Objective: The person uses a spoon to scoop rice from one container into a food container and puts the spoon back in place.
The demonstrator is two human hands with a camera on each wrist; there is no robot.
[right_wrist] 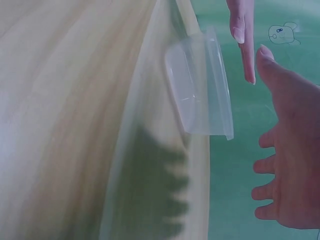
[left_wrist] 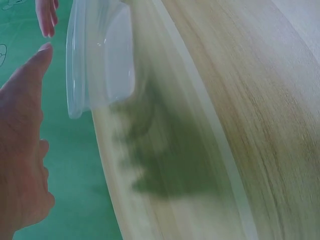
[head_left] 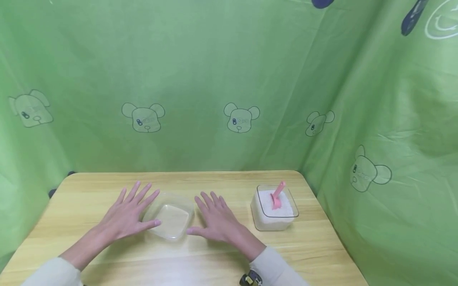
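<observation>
A clear plastic container (head_left: 173,222) without contents stands on the wooden table between the two hands. The left hand (head_left: 125,216) hovers above its left side, palm down, fingers spread and straight. Over on the other side, the right hand (head_left: 218,220) is held the same way, its thumb near the container's right edge. Neither hand holds anything. Both wrist views show a gap between the hands and the tabletop, with the container (left_wrist: 107,55) resting below them; shadows of the fingers fall on the wood.
To the right of the right hand stands a square clear box (head_left: 270,222) filled with white grains. A pink scoop (head_left: 277,198) is stuck in the grains, handle up. Green curtain (head_left: 193,79) with printed bear heads surrounds the wooden table (head_left: 214,262).
</observation>
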